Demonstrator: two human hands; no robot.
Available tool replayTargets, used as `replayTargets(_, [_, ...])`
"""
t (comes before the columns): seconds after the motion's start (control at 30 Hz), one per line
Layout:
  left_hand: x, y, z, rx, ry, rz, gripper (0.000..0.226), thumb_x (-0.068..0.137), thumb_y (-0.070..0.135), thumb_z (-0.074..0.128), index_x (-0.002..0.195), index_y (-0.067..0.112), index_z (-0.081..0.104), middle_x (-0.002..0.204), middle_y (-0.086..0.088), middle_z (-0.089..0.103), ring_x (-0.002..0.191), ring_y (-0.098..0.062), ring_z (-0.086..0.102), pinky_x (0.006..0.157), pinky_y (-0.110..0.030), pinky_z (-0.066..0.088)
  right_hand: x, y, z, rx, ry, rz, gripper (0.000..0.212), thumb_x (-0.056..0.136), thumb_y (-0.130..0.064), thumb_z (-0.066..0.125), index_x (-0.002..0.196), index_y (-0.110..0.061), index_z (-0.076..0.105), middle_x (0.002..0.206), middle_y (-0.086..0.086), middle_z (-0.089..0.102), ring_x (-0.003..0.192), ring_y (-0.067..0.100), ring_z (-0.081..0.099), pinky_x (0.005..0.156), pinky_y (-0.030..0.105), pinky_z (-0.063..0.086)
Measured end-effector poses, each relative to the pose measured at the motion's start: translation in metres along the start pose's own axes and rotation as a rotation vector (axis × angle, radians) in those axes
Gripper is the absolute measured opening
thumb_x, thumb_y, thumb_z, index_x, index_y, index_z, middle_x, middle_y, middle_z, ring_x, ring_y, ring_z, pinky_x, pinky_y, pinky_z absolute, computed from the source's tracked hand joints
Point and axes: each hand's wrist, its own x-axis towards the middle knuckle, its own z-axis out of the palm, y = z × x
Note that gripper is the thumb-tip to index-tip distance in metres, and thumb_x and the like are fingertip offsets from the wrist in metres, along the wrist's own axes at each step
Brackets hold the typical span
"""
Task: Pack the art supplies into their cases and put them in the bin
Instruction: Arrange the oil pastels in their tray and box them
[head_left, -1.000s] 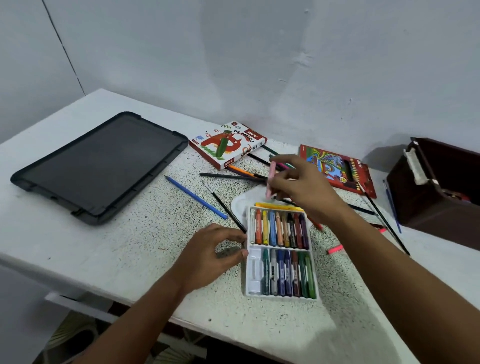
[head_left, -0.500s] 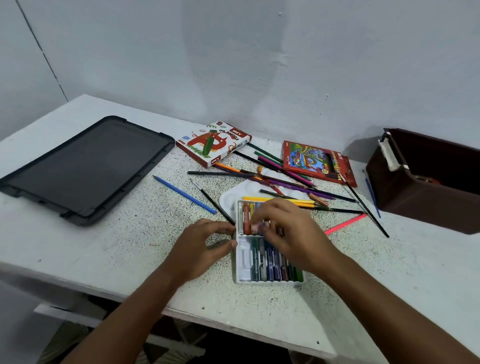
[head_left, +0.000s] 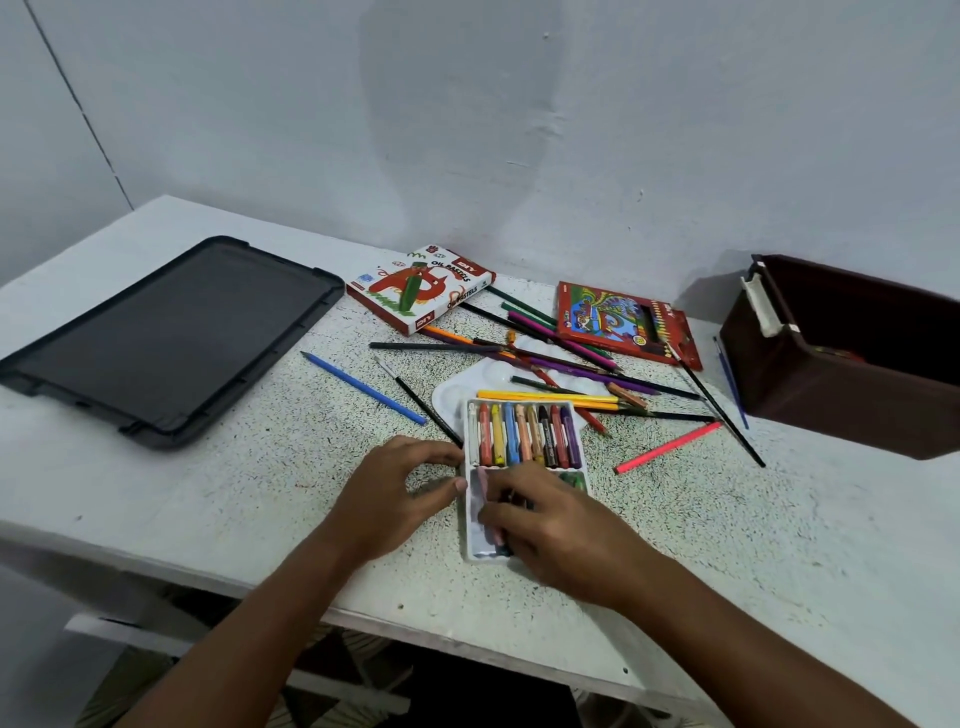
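At the far left of the white speckled table (head_left: 218, 499) lies a flat black bin lid (head_left: 166, 338), well apart from the rest. Right of it, at the far side near the wall, sits the oil pastels box (head_left: 421, 288), and a loose blue pencil (head_left: 363, 388) lies between lid and centre. Near the front edge, the left hand (head_left: 395, 493) steadies the white pastel tray (head_left: 524, 467), thumb and forefinger curled against its left wall. The right hand (head_left: 556, 525) covers the tray's near compartment, fingers curled round a pink pastel (head_left: 485, 493) at its left side; the far compartment holds a full row of pastels. Beyond the tray lie a white palette (head_left: 452, 397), scattered coloured pencils (head_left: 561, 358) and a red pencil box (head_left: 623, 322). A pink pencil (head_left: 670, 447) lies further right, and the dark brown bin (head_left: 841, 384) stands at the far right.
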Motion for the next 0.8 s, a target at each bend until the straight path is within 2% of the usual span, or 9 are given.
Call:
replayTargets(0.13, [0.000,0.000,0.000,0.000,0.001,0.002,0.043,0.073,0.058,0.057,0.106,0.032,0.070,0.095,0.026,0.063,0.093,0.000,0.058,0.081,-0.032,0.050,-0.003,0.004,0.003,0.057,0.063,0.009,0.020,0.092,-0.020,0.058,0.107,-0.011,0.068,0.106,0.003,0.060,0.099,0.017,0.053,0.079,0.029,0.049])
replayTargets(0.33, [0.001,0.000,0.000,-0.005,0.012,0.002,0.045,0.071,0.058,0.058,0.103,0.030,0.070,0.093,0.028,0.062,0.092,0.002,0.060,0.084,-0.028,0.050,-0.005,0.007,0.007,0.120,0.077,0.018,0.022,0.093,-0.028,0.061,0.106,-0.012,0.069,0.106,0.000,0.060,0.103,0.017,0.053,0.084,0.032,0.047])
replayTargets(0.47, [0.002,-0.001,0.000,-0.014,0.008,-0.015,0.044,0.070,0.058,0.058,0.102,0.030,0.071,0.094,0.021,0.066,0.092,0.002,0.061,0.084,-0.029,0.051,-0.004,0.010,0.009,0.162,0.115,0.091,0.027,0.094,-0.029,0.058,0.114,-0.012,0.066,0.119,0.001,0.058,0.113,0.015,0.052,0.095,0.032,0.046])
replayTargets(0.57, [0.002,-0.001,0.001,-0.029,0.014,-0.016,0.044,0.070,0.057,0.060,0.102,0.029,0.071,0.094,0.019,0.067,0.092,0.000,0.061,0.083,-0.031,0.051,-0.001,0.013,0.011,0.126,0.107,0.134,0.035,0.094,-0.033,0.056,0.121,-0.013,0.063,0.124,0.000,0.057,0.116,0.015,0.049,0.096,0.033,0.046])
replayTargets(0.8, [0.002,-0.002,0.001,-0.036,0.024,-0.019,0.040,0.069,0.056,0.062,0.100,0.031,0.071,0.093,0.018,0.067,0.091,0.001,0.061,0.082,-0.026,0.051,-0.003,0.016,0.013,0.131,0.052,0.094,0.038,0.091,-0.041,0.061,0.118,-0.016,0.065,0.121,-0.003,0.057,0.117,0.014,0.048,0.095,0.034,0.045])
